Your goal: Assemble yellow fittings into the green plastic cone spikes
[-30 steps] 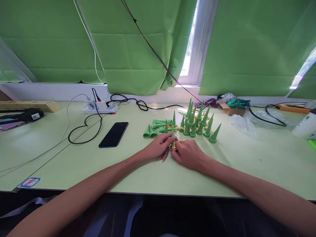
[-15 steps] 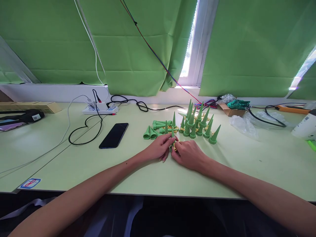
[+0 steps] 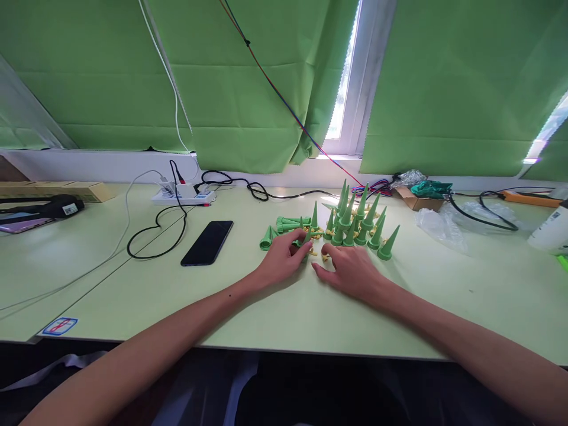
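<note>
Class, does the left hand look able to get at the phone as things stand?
Probably yes: nothing visible lies between the left hand and the phone, though the fingers seem to hold a green cone.

Dozen-plus cones (image 3: 389, 245), one phone (image 3: 207, 243)

Cones (image 3: 387, 245): uniform mid-green; small pieces among them (image 3: 313, 252) yellow. Worktop (image 3: 248, 325): pale green. Phone (image 3: 207, 243): black. Sticker (image 3: 60, 326): white ground, blue border, red marking across the middle. Power strip (image 3: 162, 199): white. Cables: looped one (image 3: 146, 258) black, thin one (image 3: 127, 216) white. Hanging wires (image 3: 282, 99): red and blue along the lower run. Curtains (image 3: 248, 89): plain green; window frame (image 3: 368, 65) whitish. Carton (image 3: 419, 201): brown; crumpled bag (image 3: 430, 189) on it dark teal-green. Bottle (image 3: 550, 231): white, dark print.
</note>
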`<move>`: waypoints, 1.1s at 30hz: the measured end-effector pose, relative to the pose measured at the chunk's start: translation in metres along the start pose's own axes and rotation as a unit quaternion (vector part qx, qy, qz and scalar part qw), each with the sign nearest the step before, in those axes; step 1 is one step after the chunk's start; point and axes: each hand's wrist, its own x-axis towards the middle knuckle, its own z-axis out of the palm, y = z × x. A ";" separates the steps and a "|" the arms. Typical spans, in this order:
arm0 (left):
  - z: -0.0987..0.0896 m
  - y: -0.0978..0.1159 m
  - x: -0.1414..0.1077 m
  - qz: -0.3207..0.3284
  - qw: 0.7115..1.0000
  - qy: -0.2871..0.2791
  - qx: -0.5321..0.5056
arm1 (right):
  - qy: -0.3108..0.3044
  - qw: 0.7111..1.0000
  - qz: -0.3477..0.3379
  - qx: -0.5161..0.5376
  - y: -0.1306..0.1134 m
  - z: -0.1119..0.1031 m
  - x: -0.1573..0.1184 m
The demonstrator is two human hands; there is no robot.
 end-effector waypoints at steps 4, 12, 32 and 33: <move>0.000 -0.002 0.000 -0.002 1.000 0.009 0.000 | -0.006 1.000 0.019 0.001 0.001 -0.001 0.001; 0.001 -0.002 -0.001 -0.012 0.998 0.054 -0.041 | -0.027 0.999 0.034 0.020 0.005 0.002 0.003; 0.003 -0.002 -0.002 0.054 0.980 0.162 -0.099 | 0.016 0.995 -0.013 0.095 0.014 0.019 0.014; 0.004 -0.003 -0.002 0.053 0.982 0.156 -0.091 | 0.014 0.995 -0.015 0.095 0.014 0.019 0.015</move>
